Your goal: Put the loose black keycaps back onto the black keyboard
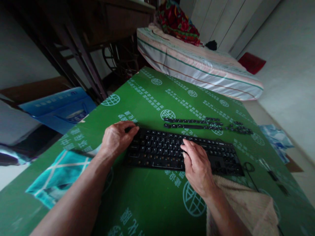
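A black computer keyboard [159, 151] lies on the green table; its lowest row and part of its right end show bare sockets without keycaps. My left hand [117, 137] is curled at the keyboard's far left corner, thumb and fingers closed on its edge. Over the middle keys, my right hand [197, 161] has its fingers together and the thumb close below; whatever sits between the fingertips is hidden. Beyond the keyboard, loose black keycaps [193, 127] lie in rows, with a cluster of smaller keycaps [238, 127] to their right.
A teal checked cloth [61, 173] lies at left, a tan towel [242, 203] at right under my forearm. A brush [273, 175] and the keyboard cable [249, 167] rest at the right. A bed [197, 65] stands behind the table [145, 203], a blue box [59, 108] beside it.
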The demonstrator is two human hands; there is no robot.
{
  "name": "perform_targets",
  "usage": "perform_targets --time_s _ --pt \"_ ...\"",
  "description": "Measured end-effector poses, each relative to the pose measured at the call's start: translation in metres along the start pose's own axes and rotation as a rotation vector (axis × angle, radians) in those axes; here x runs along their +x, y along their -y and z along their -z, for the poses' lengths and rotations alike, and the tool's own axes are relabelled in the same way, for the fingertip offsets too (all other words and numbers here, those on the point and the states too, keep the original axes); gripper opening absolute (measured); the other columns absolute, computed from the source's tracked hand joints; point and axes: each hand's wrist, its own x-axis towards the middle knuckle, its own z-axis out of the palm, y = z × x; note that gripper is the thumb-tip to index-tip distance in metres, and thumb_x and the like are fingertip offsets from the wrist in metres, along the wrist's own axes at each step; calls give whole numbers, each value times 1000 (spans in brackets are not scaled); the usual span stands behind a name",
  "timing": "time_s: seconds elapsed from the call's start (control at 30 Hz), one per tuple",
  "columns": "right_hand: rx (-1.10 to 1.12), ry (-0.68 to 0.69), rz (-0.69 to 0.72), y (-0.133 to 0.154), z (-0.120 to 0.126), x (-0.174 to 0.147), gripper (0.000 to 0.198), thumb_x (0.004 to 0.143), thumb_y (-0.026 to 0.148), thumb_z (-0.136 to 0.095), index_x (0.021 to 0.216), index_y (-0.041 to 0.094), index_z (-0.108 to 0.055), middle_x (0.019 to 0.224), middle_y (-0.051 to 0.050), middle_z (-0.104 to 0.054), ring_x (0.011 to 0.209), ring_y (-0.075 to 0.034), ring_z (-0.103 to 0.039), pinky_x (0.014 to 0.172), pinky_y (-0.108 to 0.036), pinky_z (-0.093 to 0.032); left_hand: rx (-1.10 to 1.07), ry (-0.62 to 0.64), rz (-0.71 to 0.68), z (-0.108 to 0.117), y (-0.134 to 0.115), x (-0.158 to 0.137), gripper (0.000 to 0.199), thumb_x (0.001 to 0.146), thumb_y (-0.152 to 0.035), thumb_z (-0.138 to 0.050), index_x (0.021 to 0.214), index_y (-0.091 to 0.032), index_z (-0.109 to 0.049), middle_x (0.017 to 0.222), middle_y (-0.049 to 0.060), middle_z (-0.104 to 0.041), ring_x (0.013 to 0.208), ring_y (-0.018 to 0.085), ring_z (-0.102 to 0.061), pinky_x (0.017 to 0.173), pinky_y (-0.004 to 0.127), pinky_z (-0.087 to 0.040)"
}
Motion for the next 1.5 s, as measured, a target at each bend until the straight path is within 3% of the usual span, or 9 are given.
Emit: perform_targets --time_s 0.2,0.43,0.63,0.87,1.07,1.3,1.5 --pt "-30 42 21 -2 -2 -3 47 89 5 -42 134 16 -43 106 -10 -70 110 -25 -58 93 -50 -49 -1 4 -1 0 -1 0 41 76 -47 -42 88 -21 -70 107 7 -70 98 27 -65 89 35 -47" --pt "60 -74 -26 -3 6 -2 48 90 7 -45 136 19 -42 102 -7 -69 99 -20 -61 91 -42 -52 -13 2 26 -1 -1 0 41 75 -48 -42 88 -20 -69 110 8 -70 101 27 -64 93 36 -46" --pt "54 -57 -11 0 4 -1 49 90 7 -44 137 19 -41 101 -7 -69 97 -19 -63 89 -41 -53 -1 -4 14 -2 0 1 40 76 -48 -42 87 -22 -69 110 6 -70 100 27 -65 93 36 -47" --pt "-8 27 9 -2 -2 0 47 89 6 -41 135 18 -44 103 -8 -71 109 -23 -59 92 -47 -51 4 10 5 1 -2 -1 34 79 -45 -43 87 -24 -69 111 4 -70 102 24 -64 93 33 -47" --pt "41 -67 -13 0 3 2 45 91 9 -44 135 18 -44 107 -10 -69 103 -20 -62 93 -42 -52 1 11 13 1 -4 -1 35 79 -44 -44 89 -22 -70 111 6 -70 100 25 -65 93 35 -47" --pt "7 22 22 -4 0 1 45 91 8 -40 134 18 -44 101 -9 -71 109 -22 -60 94 -47 -51 10 20 5 0 -2 -1 36 80 -44 -43 90 -22 -70 113 6 -69 102 25 -64 94 34 -46" --pt "45 -63 -3 -4 7 3 46 91 10 -44 136 20 -43 104 -8 -70 105 -20 -63 94 -43 -52 19 25 4 1 -4 -1 38 80 -42 -44 92 -18 -71 113 8 -69 102 25 -64 92 33 -46"
